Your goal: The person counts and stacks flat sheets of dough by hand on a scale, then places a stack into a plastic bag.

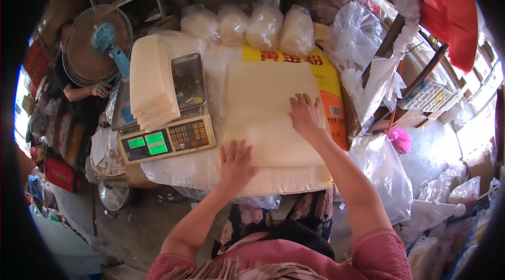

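Note:
A broad rectangular stack of thin cream-coloured sheets (271, 101) lies in front of me on a plastic-covered table. My left hand (236, 165) rests on its near left corner, fingers spread. Farther up on the right side, my right hand (306, 117) lies on the top sheet with its fingers apart. Neither hand grips anything. To the left, a smaller folded pile of similar sheets (151, 82) sits tilted on the metal pan of a digital scale (192, 135), whose green displays are lit. A yellow and orange printed sack (330, 98) shows from under the stack.
Several clear bags of pale product (264, 23) stand along the table's back. A fan (97, 43) is at the far left, with another person's hand (99, 91) beside it. Plastic bags (381, 175) hang at the table's right. A white basket (431, 96) stands beyond, under red cloth (452, 14).

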Action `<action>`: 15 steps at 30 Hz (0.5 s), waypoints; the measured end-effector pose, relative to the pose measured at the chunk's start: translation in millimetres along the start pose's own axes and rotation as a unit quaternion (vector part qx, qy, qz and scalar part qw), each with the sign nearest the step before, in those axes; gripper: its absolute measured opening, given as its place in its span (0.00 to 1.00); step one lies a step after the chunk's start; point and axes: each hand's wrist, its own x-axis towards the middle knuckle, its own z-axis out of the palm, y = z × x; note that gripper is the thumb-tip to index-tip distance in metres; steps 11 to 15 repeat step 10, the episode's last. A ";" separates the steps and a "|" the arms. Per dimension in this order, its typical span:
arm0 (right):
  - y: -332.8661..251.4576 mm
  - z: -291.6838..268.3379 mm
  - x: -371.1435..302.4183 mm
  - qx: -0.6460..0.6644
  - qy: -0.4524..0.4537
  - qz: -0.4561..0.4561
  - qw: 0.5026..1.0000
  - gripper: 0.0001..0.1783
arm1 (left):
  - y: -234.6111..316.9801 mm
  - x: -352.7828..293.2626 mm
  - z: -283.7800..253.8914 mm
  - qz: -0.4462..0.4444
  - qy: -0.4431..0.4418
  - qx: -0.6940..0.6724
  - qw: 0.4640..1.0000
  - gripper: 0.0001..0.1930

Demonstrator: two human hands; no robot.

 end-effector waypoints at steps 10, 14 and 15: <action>-18.7 16.1 -100.5 0.166 -0.145 0.007 0.975 0.30 | -52.1 22.8 -26.2 0.025 -0.286 0.043 0.957 0.37; -18.7 16.1 -100.5 0.166 -0.145 0.007 0.975 0.30 | -52.1 22.8 -26.2 0.025 -0.286 0.043 0.957 0.37; -18.7 16.1 -100.5 0.166 -0.145 0.007 0.975 0.30 | -52.1 22.8 -26.2 0.025 -0.286 0.043 0.957 0.37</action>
